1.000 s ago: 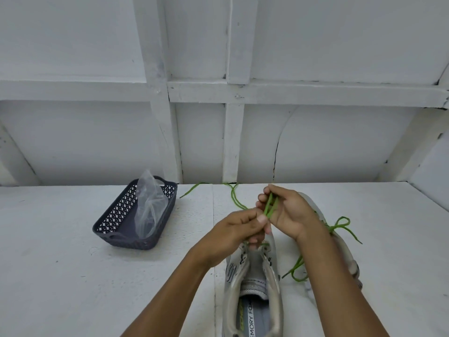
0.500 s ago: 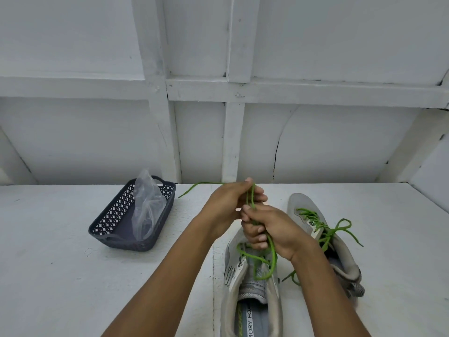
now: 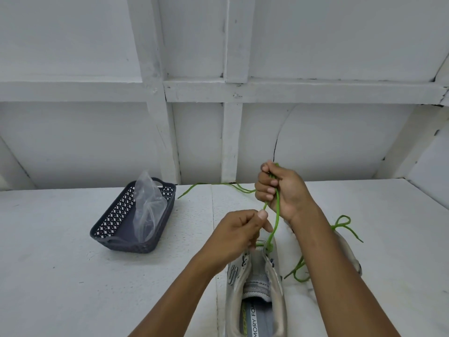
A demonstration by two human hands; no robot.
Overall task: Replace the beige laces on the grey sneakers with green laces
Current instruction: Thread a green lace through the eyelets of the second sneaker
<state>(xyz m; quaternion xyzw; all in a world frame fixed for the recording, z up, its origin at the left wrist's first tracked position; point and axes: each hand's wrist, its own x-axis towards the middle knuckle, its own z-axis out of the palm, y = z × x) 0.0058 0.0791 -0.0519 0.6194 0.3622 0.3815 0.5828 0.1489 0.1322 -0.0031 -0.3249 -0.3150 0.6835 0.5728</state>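
Now left hand (image 3: 235, 235) and right hand (image 3: 284, 190) are pinching the thin green lace (image 3: 276, 215) above the grey mesh sneaker (image 3: 255, 285). Uneven pulling is likely risking slack.

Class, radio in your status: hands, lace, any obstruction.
Right hand grips green lace, raised over sneaker. Left hand pinches one strand. No obstruction seen.

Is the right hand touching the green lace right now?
Touching. In the head view the right hand has its fingers curled round the green lace, which runs down from the fist to the near sneaker.
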